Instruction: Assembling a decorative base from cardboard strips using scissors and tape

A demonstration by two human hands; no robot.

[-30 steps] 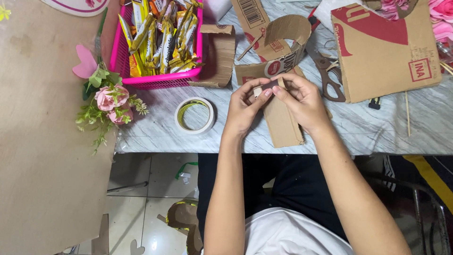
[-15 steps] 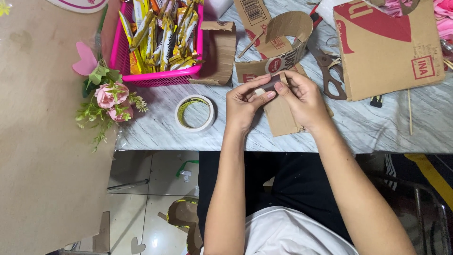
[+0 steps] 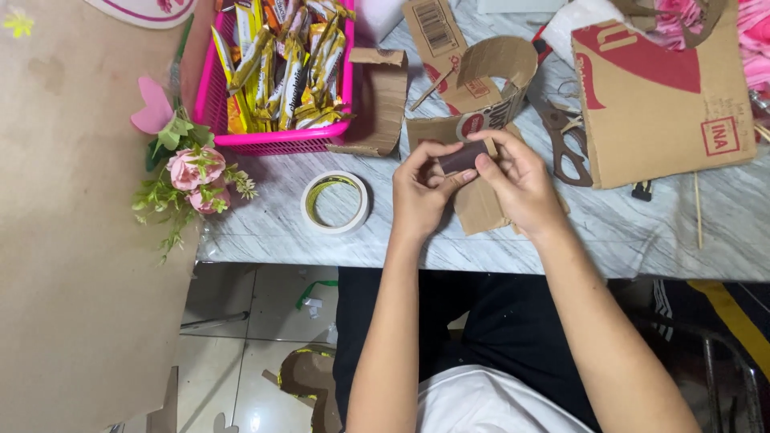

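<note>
Both hands meet over the marble-patterned table [image 3: 642, 232]. My left hand [image 3: 421, 192] and my right hand [image 3: 521, 180] together pinch a small dark brown piece [image 3: 463, 158], held flat between thumbs and fingertips. Under the hands lies a strip of brown cardboard [image 3: 477, 208]. A curved cardboard piece [image 3: 489, 72] stands just behind the hands.
A roll of double-sided tape [image 3: 335, 201] lies left of the hands. A pink basket [image 3: 277, 136] full of yellow snack packets sits behind it. Scissors [image 3: 561, 140] and a big cardboard sheet [image 3: 658, 96] lie at the right. Artificial pink flowers [image 3: 192, 176] rest on a brown board [image 3: 72, 240] at left.
The hands have shifted slightly and turned the small piece, so its dark face now shows between the fingertips. Everything on the table stays put.
</note>
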